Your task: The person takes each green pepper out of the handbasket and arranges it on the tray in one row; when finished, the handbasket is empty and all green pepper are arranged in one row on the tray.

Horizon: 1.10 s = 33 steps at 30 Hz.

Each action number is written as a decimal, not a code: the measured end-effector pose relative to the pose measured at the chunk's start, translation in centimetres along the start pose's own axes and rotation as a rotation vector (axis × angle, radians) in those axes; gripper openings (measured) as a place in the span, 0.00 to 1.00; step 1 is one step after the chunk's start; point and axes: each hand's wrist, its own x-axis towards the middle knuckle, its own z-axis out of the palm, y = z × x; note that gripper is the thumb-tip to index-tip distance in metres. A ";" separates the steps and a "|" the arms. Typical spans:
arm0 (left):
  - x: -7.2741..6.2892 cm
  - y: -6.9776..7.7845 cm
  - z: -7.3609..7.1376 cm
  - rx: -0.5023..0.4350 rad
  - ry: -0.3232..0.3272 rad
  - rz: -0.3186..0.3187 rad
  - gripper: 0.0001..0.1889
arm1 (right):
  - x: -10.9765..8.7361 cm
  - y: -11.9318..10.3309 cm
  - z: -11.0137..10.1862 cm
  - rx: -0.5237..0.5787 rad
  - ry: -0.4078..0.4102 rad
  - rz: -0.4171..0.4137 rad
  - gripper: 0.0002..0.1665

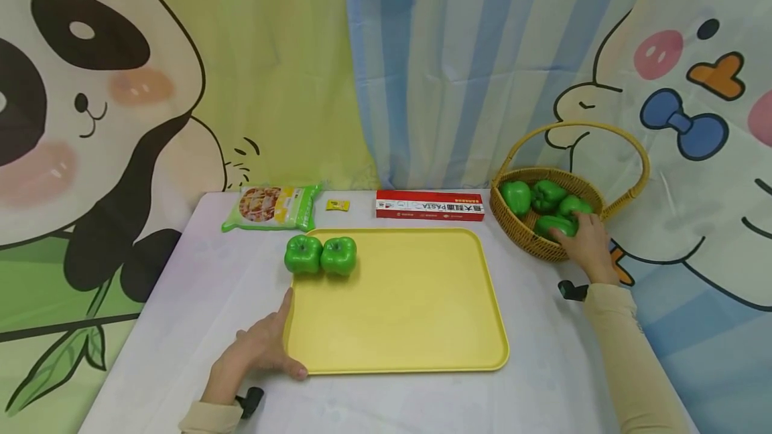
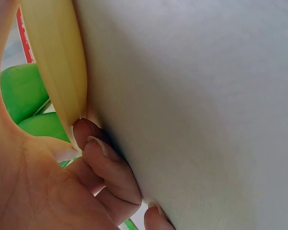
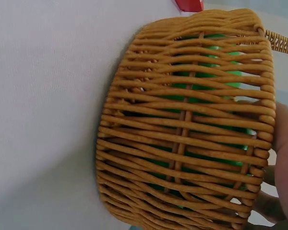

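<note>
My left hand (image 1: 265,343) rests at the near left corner of a yellow tray (image 1: 398,313). Its thumb lies by the front edge and a finger runs along the left side; in the left wrist view, curled fingers (image 2: 110,167) touch the tray rim (image 2: 62,62). Two green bell peppers (image 1: 321,255) sit side by side at the tray's far left corner. At the right, my right hand (image 1: 588,246) reaches over the rim of a wicker basket (image 1: 531,246) and grips a green bell pepper (image 1: 551,226). Basket weave partly hides those fingers in the right wrist view.
More green peppers (image 1: 547,194) lie in the basket, under its tall arched handle (image 1: 639,153). Behind the tray are a green food packet (image 1: 271,207), a small yellow packet (image 1: 338,205) and a red pasta box (image 1: 429,205). Curtains with cartoon animals hang behind the white table (image 1: 169,327).
</note>
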 end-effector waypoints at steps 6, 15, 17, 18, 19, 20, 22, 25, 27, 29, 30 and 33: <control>0.0 0.1 -0.2 -0.004 0.000 -0.004 0.88 | 0.1 -0.4 -0.6 0.014 0.026 -0.010 0.52; 0.1 0.1 0.1 -0.005 -0.004 -0.001 0.88 | 0.0 -0.7 -1.6 0.029 0.092 -0.045 0.50; 0.0 0.1 0.0 -0.006 -0.006 -0.005 0.88 | -0.1 -0.7 -1.8 0.029 0.114 -0.042 0.50; 0.0 0.1 0.0 -0.006 -0.007 -0.006 0.88 | -0.1 -0.8 -1.8 0.027 0.120 -0.037 0.50; 0.0 0.1 0.0 -0.006 -0.008 -0.006 0.88 | -0.1 -0.9 -1.9 0.027 0.134 -0.039 0.50; 0.0 0.0 0.0 -0.006 -0.008 -0.006 0.88 | -0.1 -0.9 -1.9 0.026 0.158 -0.050 0.48; 0.0 0.0 0.0 -0.007 -0.008 -0.005 0.88 | -0.2 -1.1 -2.0 0.027 0.209 -0.077 0.46; -0.1 0.0 0.0 -0.009 -0.006 -0.003 0.88 | -0.4 -1.6 -2.0 0.042 0.295 -0.134 0.41; -0.1 0.0 0.0 -0.008 -0.005 -0.002 0.88 | -0.6 -2.0 -1.9 0.050 0.345 -0.174 0.39; -0.1 0.0 0.0 -0.007 -0.004 0.000 0.88 | -0.7 -2.3 -1.8 0.058 0.392 -0.223 0.37; -0.1 0.0 0.0 -0.007 -0.004 0.000 0.88 | -0.7 -2.5 -1.8 0.067 0.413 -0.250 0.36; -0.1 0.0 0.0 -0.008 -0.005 0.000 0.88 | -0.9 -3.0 -1.6 0.083 0.474 -0.327 0.34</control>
